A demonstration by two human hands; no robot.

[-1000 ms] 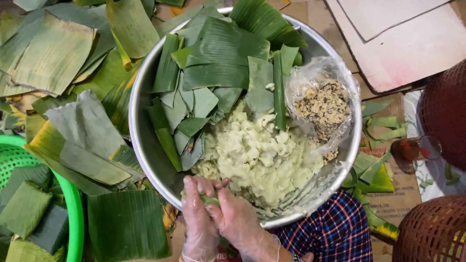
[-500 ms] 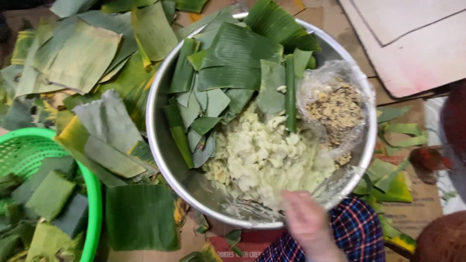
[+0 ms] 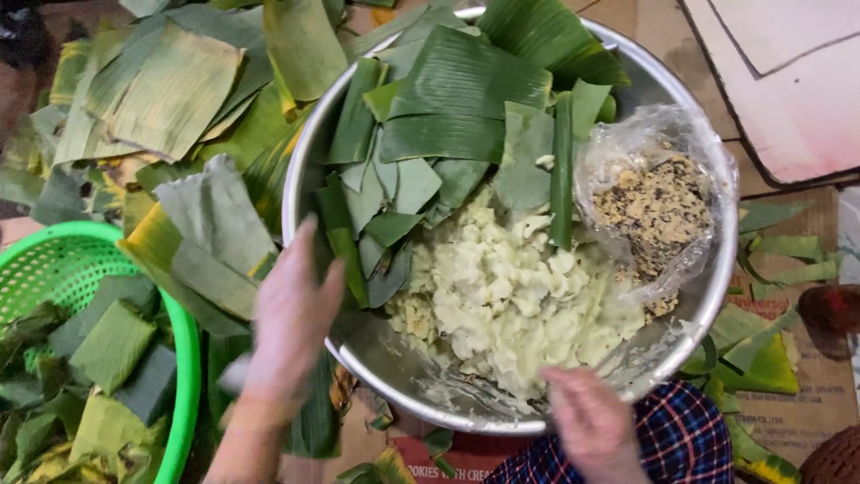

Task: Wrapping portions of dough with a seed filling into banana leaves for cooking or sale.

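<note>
Big steel bowl [image 3: 717,296] w/ pale green dough [image 3: 511,296] at centre, cut banana leaf strips [image 3: 421,170] piled at its left/top.

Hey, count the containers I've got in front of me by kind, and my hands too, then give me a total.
Metal bowl: 1
Green plastic basket: 1
Clear plastic bag of crumbly filling: 1
Hands: 2, left hand and right hand
Total: 5

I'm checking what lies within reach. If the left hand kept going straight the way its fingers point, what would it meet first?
Probably the cut banana-leaf strips lying inside the metal bowl; the left hand points up across the near rim. Motion blur leaves its height unclear.
</note>
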